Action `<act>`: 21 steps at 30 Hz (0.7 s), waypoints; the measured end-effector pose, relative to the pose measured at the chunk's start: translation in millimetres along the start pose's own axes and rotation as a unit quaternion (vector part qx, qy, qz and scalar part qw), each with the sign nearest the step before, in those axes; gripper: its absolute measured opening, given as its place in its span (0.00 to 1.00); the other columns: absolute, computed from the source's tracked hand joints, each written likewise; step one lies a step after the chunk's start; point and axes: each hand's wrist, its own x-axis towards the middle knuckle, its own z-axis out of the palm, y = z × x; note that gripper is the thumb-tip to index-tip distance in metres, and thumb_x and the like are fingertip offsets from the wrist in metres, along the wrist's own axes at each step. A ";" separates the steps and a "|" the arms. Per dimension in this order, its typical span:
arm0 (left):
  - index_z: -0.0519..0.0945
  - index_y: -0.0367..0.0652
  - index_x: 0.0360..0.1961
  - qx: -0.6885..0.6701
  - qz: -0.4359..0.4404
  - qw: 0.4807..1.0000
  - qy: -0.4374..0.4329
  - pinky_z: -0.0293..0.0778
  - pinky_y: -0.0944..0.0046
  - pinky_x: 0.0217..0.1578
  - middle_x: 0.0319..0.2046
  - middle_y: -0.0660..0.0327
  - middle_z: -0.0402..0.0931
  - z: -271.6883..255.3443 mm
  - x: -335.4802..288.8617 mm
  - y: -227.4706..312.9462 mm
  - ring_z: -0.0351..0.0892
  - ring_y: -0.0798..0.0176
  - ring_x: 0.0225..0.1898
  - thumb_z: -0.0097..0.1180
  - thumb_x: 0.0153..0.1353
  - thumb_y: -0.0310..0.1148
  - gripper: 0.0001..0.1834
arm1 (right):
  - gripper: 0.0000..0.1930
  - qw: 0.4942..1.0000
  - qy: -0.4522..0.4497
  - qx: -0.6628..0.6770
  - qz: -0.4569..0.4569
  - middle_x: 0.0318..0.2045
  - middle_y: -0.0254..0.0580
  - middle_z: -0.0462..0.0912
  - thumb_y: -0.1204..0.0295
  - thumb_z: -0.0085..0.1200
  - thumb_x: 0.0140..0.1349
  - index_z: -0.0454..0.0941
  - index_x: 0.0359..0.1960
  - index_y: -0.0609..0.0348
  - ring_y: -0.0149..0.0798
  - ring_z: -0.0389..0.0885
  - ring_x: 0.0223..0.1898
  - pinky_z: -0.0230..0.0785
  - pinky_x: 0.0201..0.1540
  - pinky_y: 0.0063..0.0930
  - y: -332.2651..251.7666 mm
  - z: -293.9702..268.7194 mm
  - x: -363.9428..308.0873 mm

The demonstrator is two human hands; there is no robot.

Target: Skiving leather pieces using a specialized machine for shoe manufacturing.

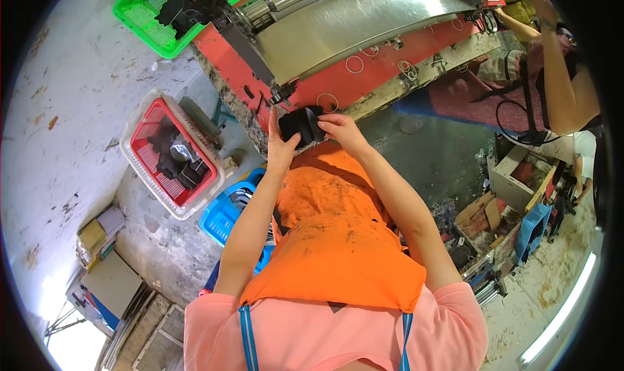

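Note:
Above my lap, at the near edge of the red worktable (383, 64), I hold a dark black piece (301, 125) with both hands. It looks like a flat, folded or stacked bit of material; its exact kind I cannot make out. My left hand (282, 149) grips its left side, thumb across the front and a finger stretched up along the edge. At its upper right side, my right hand (340, 129) pinches it between thumb and fingers. A pale rubber band (327, 102) lies on the red surface just beyond the piece.
A metal-plated machine (364, 30) stands on the table. Black pieces lie in a green basket (140, 23) and a red-lined white basket (140, 151). A blue basket (218, 218) stands by my left arm. At right, another person's arm (572, 91) and a wooden box (513, 179).

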 end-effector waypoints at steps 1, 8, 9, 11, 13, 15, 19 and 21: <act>0.63 0.40 0.56 0.098 0.058 0.993 -0.014 0.68 0.63 0.48 0.48 0.53 0.67 -5.5 2.2 -7.3 0.69 0.60 0.49 0.57 0.48 0.21 0.31 | 0.15 1.000 -0.003 0.001 0.000 0.34 0.33 0.79 0.70 0.54 0.58 0.75 0.46 0.64 0.23 0.74 0.33 0.68 0.37 0.17 -0.2 0.7 0.4; 0.67 0.42 0.51 0.276 0.122 0.953 -0.011 0.67 0.68 0.46 0.45 0.59 0.66 -9.7 3.1 -19.4 0.68 0.66 0.46 0.50 0.48 0.16 0.26 | 0.08 0.987 0.067 -0.020 -0.146 0.35 0.34 0.74 0.81 0.50 0.55 0.76 0.37 0.60 0.25 0.72 0.32 0.67 0.33 0.19 7.3 14.0 2.1; 0.67 0.42 0.51 0.277 0.123 0.953 -0.011 0.67 0.68 0.46 0.45 0.59 0.66 -9.9 3.2 -22.5 0.68 0.66 0.46 0.50 0.48 0.16 0.26 | 0.09 0.972 0.097 -0.042 -0.208 0.35 0.35 0.72 0.84 0.49 0.54 0.75 0.35 0.59 0.27 0.72 0.31 0.67 0.33 0.20 9.9 16.5 2.4; 0.70 0.44 0.45 0.185 0.097 0.978 0.023 0.64 0.58 0.49 0.41 0.53 0.65 -10.7 3.3 -28.3 0.65 0.52 0.46 0.55 0.48 0.21 0.20 | 0.10 0.936 0.111 -0.159 -0.293 0.35 0.37 0.71 0.85 0.49 0.52 0.75 0.34 0.58 0.30 0.71 0.31 0.66 0.33 0.21 13.1 16.7 2.4; 0.70 0.43 0.44 0.242 0.102 0.965 0.018 0.64 0.58 0.48 0.41 0.53 0.64 -16.3 3.2 -31.7 0.65 0.52 0.45 0.55 0.49 0.22 0.19 | 0.07 0.907 0.097 -0.278 -0.302 0.35 0.44 0.71 0.79 0.53 0.50 0.76 0.32 0.58 0.45 0.73 0.35 0.68 0.38 0.30 8.9 19.0 -4.0; 0.70 0.43 0.44 0.298 0.107 0.948 0.012 0.64 0.58 0.48 0.41 0.53 0.64 -15.6 1.4 -29.3 0.65 0.53 0.44 0.54 0.49 0.22 0.18 | 0.06 0.906 0.108 -0.283 -0.296 0.35 0.44 0.71 0.76 0.55 0.49 0.76 0.31 0.58 0.45 0.73 0.36 0.68 0.38 0.31 0.7 25.0 -10.6; 0.74 0.42 0.40 0.308 0.115 0.944 0.013 0.64 0.60 0.47 0.39 0.53 0.65 -11.5 0.7 -19.4 0.66 0.55 0.43 0.57 0.51 0.26 0.13 | 0.11 0.887 0.118 -0.340 -0.289 0.36 0.45 0.72 0.69 0.61 0.46 0.78 0.31 0.60 0.46 0.74 0.38 0.69 0.39 0.34 0.3 26.7 -7.7; 0.75 0.41 0.38 0.287 0.099 0.953 0.008 0.64 0.60 0.47 0.38 0.54 0.66 -11.8 2.2 -15.5 0.66 0.55 0.43 0.58 0.52 0.27 0.11 | 0.11 0.895 0.112 -0.334 -0.274 0.35 0.46 0.72 0.69 0.60 0.47 0.78 0.31 0.60 0.46 0.74 0.38 0.69 0.40 0.33 1.3 25.0 -4.9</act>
